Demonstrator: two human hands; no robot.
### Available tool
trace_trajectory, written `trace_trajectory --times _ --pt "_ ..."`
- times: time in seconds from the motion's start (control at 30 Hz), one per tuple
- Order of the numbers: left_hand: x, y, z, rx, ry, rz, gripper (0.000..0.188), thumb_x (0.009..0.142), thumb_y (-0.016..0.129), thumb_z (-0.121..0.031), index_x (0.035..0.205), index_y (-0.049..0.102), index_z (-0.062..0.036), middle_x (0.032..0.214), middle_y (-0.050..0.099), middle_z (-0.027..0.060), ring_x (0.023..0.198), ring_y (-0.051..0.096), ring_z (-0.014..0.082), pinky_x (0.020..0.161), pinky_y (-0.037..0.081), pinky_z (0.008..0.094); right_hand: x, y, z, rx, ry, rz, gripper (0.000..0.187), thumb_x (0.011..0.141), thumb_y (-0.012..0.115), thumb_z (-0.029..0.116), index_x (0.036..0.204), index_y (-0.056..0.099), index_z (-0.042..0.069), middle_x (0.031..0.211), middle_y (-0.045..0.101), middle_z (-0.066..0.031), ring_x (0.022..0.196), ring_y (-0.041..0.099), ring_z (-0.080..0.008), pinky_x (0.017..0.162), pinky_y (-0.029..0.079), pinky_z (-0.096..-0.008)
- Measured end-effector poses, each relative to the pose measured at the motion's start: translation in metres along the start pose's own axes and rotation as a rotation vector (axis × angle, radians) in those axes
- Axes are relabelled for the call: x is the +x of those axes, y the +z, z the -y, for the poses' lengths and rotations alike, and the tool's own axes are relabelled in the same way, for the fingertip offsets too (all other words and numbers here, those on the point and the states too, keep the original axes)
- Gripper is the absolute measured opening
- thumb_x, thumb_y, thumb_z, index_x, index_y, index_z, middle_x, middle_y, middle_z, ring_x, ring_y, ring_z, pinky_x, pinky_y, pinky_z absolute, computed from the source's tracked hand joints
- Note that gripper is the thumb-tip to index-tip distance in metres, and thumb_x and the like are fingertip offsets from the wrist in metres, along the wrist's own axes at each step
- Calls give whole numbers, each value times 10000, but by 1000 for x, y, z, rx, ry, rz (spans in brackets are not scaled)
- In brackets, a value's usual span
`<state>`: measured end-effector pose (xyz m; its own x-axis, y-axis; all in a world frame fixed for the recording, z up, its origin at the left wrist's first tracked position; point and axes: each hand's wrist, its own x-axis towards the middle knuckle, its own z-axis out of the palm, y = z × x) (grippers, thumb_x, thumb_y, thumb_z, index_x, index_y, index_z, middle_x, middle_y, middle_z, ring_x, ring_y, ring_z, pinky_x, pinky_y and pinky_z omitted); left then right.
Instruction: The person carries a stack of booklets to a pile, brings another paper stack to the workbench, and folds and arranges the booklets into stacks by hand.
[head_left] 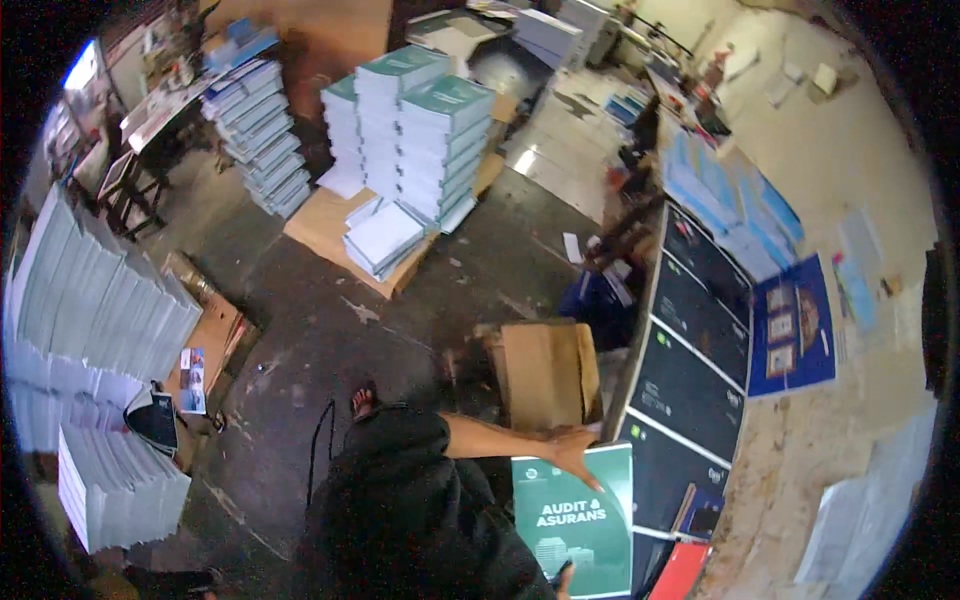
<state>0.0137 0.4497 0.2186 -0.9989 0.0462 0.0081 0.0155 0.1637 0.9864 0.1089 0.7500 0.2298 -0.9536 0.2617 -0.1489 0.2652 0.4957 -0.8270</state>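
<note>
A green softcover book [572,515] with white lettering and a pale building picture on its cover lies in front of me at the lower right. My left hand [573,455] reaches across to its top edge, thumb side over the cover, fingers closed on it. At the book's lower left edge, my right hand [565,582] shows only in part, with a finger or thumb against the cover. The rest of that hand is out of the picture. Black dark-sleeved clothing [410,510] fills the space beside the book.
Dark boxes [685,385] line up along the right, beside a red item [680,570]. A cardboard box [548,375] stands beyond my left hand. Tall stacks of green-covered books [445,120] rest on cardboard [325,225]. White paper stacks [120,485] stand at left.
</note>
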Motion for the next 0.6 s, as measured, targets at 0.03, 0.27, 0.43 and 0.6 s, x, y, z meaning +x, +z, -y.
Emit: trace_trajectory --times 0.03,0.27,0.43,0.6 --pt "-25 -32 2 -156 -126 31 1097 496 829 -744 1166 595 93 1175 625 295 1107 619 383 938 500 449 -17 23 16 2 29 43 551 812 820 284 1151 622 -102 1099 680 -201 916 655 -287 865 561 -437" --pt "-195 -233 62 219 -507 -418 1054 587 712 -817 1177 640 53 1078 680 252 1022 665 401 887 534 426 -122 190 150 138 21 439 460 902 724 210 1230 597 -86 1182 645 -167 1010 616 -244 913 507 -385" --pt "-325 -321 43 -154 -558 -790 836 723 680 -744 1188 678 -50 1067 712 188 1006 693 334 883 541 412 -161 290 234 28 -357 742 443 900 736 210 1219 622 -77 1202 649 -143 1024 620 -221 941 476 -352" --pt "-414 -371 49 -164 -695 -1146 878 742 680 -735 1173 642 29 1035 716 215 960 714 333 854 558 416 -173 410 256 -79 -394 899 548 813 823 294 1195 642 -54 1162 672 -146 1032 626 -224 929 480 -347"
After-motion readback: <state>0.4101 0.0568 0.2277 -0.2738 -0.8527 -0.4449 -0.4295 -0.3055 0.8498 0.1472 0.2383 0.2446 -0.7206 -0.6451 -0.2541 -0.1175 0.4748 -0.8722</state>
